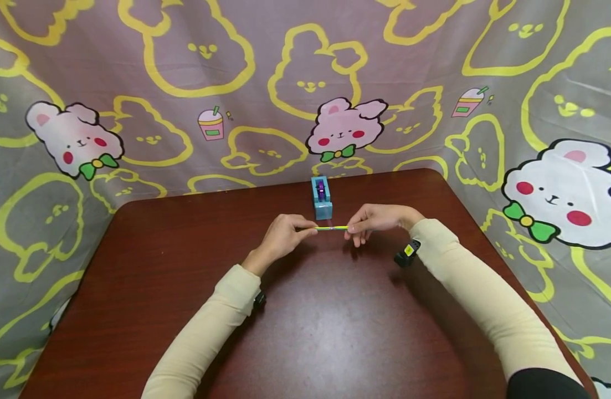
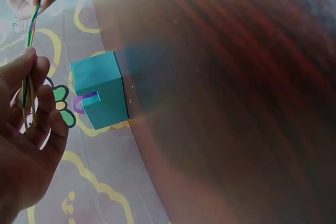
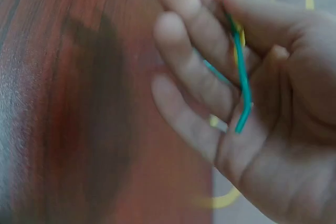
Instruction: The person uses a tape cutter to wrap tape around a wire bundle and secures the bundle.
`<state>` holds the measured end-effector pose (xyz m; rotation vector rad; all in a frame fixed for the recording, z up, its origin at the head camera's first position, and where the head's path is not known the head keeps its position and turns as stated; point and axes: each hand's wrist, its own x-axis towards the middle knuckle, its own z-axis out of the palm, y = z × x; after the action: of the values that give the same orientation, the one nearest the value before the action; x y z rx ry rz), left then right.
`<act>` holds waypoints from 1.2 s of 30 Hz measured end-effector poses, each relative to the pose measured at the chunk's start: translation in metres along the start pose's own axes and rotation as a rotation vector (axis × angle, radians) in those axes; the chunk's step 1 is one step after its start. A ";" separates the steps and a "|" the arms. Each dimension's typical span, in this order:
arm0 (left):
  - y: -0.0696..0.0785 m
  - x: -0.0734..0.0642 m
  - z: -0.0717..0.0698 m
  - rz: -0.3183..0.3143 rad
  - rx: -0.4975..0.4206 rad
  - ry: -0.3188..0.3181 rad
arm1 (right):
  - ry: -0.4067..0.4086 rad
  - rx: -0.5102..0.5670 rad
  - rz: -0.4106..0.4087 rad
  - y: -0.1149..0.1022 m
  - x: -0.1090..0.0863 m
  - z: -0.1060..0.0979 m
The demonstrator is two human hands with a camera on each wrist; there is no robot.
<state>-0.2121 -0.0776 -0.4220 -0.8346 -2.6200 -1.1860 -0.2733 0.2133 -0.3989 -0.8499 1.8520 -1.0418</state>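
Observation:
A thin bundle of green and yellow wires stretches level between the two hands, above the table. My left hand pinches one end between thumb and fingers; in the left wrist view the strands run down past its curled fingers. At the other end, my right hand pinches the bundle with thumb and forefinger, the other fingers loosely bent. A bent green wire end lies across that palm in the right wrist view. Just beyond the hands stands a blue tape dispenser with a purple roll.
The dark brown wooden table meets a grey curtain with yellow outlines and rabbit prints behind and at both sides. A dark strap with a yellow-marked device sits at the right wrist.

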 end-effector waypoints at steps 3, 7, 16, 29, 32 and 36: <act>-0.001 0.002 0.001 -0.013 -0.007 -0.004 | 0.085 -0.155 -0.013 -0.012 -0.005 0.005; -0.002 0.004 0.000 -0.072 -0.076 -0.031 | 0.228 -0.460 -0.040 -0.025 -0.009 0.016; -0.015 0.017 -0.006 -0.293 -0.346 -0.151 | 0.577 -0.966 -0.181 -0.026 -0.008 0.037; -0.033 0.026 -0.008 -0.565 -0.625 -0.523 | 0.767 -1.401 -0.440 0.013 -0.005 0.052; -0.033 0.027 -0.008 -0.572 -0.628 -0.533 | 0.777 -1.387 -0.444 0.017 -0.006 0.052; -0.030 0.027 -0.008 -0.561 -0.595 -0.520 | 0.780 -1.375 -0.460 0.016 -0.007 0.053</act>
<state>-0.2518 -0.0881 -0.4270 -0.5314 -3.0661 -2.2380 -0.2261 0.2087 -0.4277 -1.8725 3.1670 -0.1259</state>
